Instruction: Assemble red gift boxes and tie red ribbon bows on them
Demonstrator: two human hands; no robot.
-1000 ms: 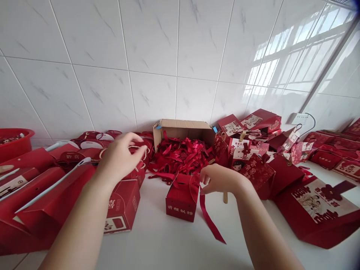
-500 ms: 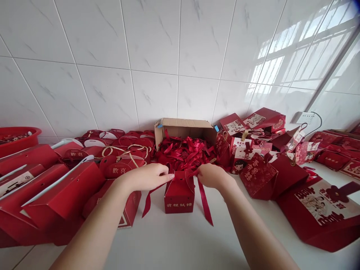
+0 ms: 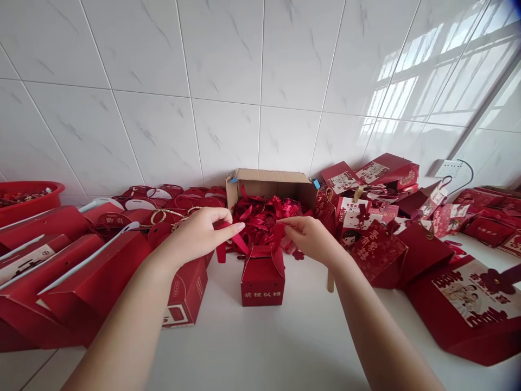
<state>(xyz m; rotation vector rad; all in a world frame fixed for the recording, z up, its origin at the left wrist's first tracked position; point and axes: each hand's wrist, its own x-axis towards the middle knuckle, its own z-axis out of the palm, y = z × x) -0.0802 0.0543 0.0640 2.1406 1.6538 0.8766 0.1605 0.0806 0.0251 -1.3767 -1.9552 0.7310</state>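
A small red gift box (image 3: 262, 282) with gold characters on its front stands upright on the white tabletop, between my forearms. A red ribbon (image 3: 240, 243) runs from the top of the box up to my left hand (image 3: 209, 231), which pinches it between thumb and fingers. My right hand (image 3: 303, 236) is closed on the ribbon's other side, above the box's right top edge. Both hands hover a little over the box, apart from each other. Part of the ribbon in the right hand is hidden by the fingers.
Behind the box lies an open cardboard carton (image 3: 271, 176) full of red ribbons. Larger red boxes (image 3: 97, 282) crowd the left side, with a red basin (image 3: 28, 198) beyond them. Decorated red boxes (image 3: 378, 250) are heaped on the right. A tiled wall (image 3: 228, 136) rises behind.
Both hands have risen above the box, lifting the ribbon ends. The ends that hung down at each side of the box no longer hang there.
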